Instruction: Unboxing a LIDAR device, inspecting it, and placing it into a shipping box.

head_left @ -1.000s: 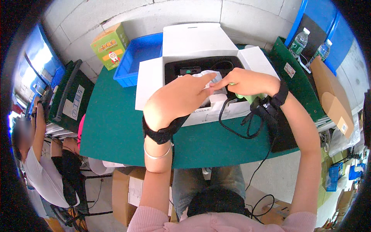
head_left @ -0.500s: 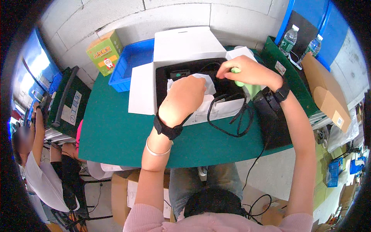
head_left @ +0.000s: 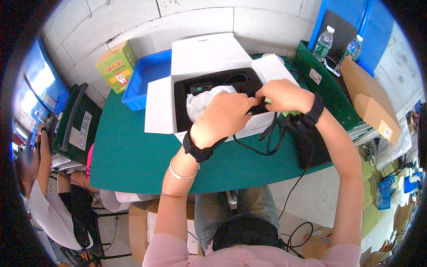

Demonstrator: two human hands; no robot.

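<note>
An open white box with a black foam lining stands on the green table. Inside it lie a small dark device and a crumpled white wrapping. My left hand reaches over the wrapping, its fingers closed on a black cable at the box's right side. The cable loops down over the box's front wall. My right hand meets the left fingertips there, closed around a soft light green strip. Both hands hide most of the strip and the cable's end.
A blue bin and a green carton stand behind left. To the right are a black case, a dark green crate, bottles and a cardboard box. A person sits at far left.
My right hand has come down and left toward the cable, with the green strip. My left hand has shifted right to meet it, uncovering more of the white wrapping. The head view has shifted slightly.
</note>
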